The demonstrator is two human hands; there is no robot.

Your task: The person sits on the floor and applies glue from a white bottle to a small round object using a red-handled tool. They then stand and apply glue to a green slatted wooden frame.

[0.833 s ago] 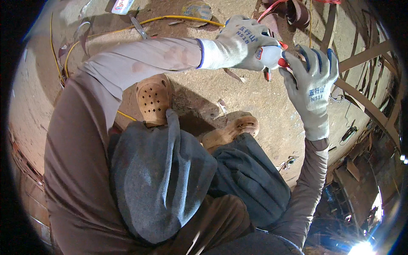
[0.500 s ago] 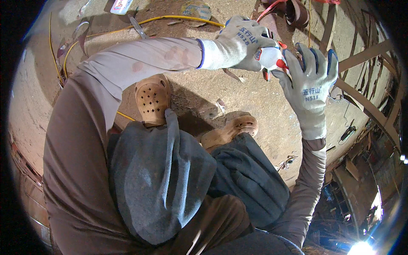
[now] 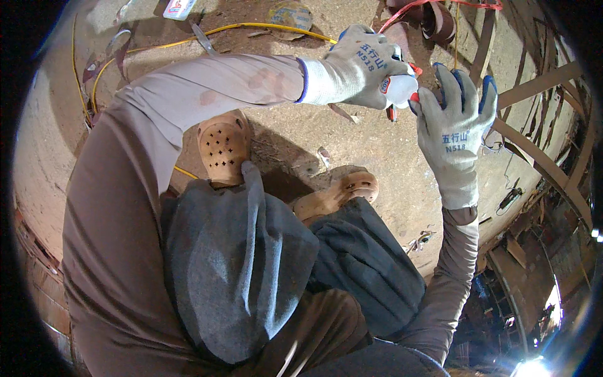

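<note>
My left hand [image 3: 367,66], in a grey-white knit glove with blue showing at the fingers, is closed around a small white plastic bottle [image 3: 402,92], which looks like a glue bottle. Red and black parts [image 3: 392,114] of something I cannot make out poke out below the bottle. My right hand [image 3: 455,119], gloved alike, reaches the bottle's right side. Its thumb and forefinger pinch a small red cap [image 3: 414,97] there, while the other fingers stand spread. Whether the cap is still attached is hard to tell.
A yellow cable [image 3: 251,26] crosses the dusty floor. Brown strips [image 3: 537,88] and a rolled brown band [image 3: 438,22] lie at the upper right, near a pink-red cord [image 3: 414,6]. A white container [image 3: 179,7] stands at the top left. My tan clogs [image 3: 224,151] are below.
The bottle has turned slightly in my left hand, showing more of its rounded white end. My right hand has shifted slightly left, its thumb and forefinger still by the red cap.
</note>
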